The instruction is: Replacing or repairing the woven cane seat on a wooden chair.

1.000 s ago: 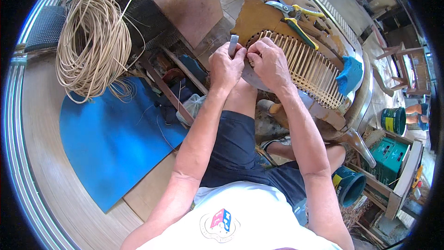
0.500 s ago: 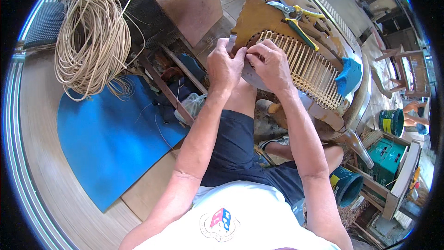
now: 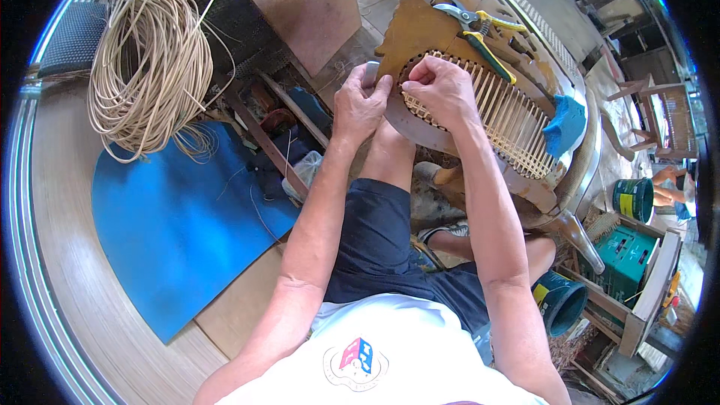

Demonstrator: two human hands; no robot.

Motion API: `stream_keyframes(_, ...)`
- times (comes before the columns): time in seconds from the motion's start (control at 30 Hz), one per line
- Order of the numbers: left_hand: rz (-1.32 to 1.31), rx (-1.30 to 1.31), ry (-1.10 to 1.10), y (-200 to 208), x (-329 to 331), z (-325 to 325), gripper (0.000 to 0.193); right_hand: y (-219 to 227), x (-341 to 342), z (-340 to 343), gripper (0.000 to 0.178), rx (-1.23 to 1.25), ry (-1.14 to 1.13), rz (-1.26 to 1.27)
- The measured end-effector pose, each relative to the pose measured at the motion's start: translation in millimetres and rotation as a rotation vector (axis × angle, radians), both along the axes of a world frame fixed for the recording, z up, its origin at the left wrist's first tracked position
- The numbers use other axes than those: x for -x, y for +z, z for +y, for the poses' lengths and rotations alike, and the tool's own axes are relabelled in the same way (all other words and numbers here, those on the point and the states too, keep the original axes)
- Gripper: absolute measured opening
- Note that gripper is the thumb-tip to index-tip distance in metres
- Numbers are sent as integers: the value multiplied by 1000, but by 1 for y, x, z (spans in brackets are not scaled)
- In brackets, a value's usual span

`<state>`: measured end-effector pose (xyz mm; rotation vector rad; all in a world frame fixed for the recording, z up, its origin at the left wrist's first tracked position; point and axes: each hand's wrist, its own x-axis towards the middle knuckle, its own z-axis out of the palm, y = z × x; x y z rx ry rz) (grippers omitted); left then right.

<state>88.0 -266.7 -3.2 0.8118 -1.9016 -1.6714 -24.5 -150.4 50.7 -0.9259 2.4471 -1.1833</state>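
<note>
Head view: holds a pale grey strip in the left hand, with fingers curled over it and the thumb standing away from them. Pinches with the right hand, fingers bent and drawn tightly together, over the left end of a cane panel (cannot tell whether on a thin strand or on nothing). Shows the cane panel set in a carved wooden frame, to the right of the left hand and partly hidden by the right, with pale strands side by side. Has pruning shears, yellow and green in the handles, lying on the frame near the panel's far edge, and a blue cloth over its right end. To the left, shows a large loose coil of cane above a blue sheet. To the right, includes two dark green buckets, a green crate beside wooden boards, and a wooden chair. At the far right, catches part of another person, too small to make out further.
</note>
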Motion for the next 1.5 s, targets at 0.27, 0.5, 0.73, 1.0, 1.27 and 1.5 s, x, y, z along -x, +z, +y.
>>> stream_keyframes(0.27,48,10,66,-13,6,4,48,5,-12,49,17,309,-79,-171)
stream_keyframes(0.5,102,-94,-43,-15,4,1,41,-44,-84,175,8,292,-342,-335)
stream_keyframes(0.73,214,-242,-132,-24,10,-5,38,-106,-171,273,7,95,-441,-420)
stream_keyframes(1.0,63,-259,-19,-34,-37,-5,40,-95,-212,309,10,-77,-430,-309)
stream_keyframes(1.27,145,-402,58,-25,-39,0,26,-83,-227,335,15,21,-565,-314)
stream_keyframes(1.5,-23,-405,-44,-50,-14,-13,38,-103,-212,389,46,209,-762,-379)
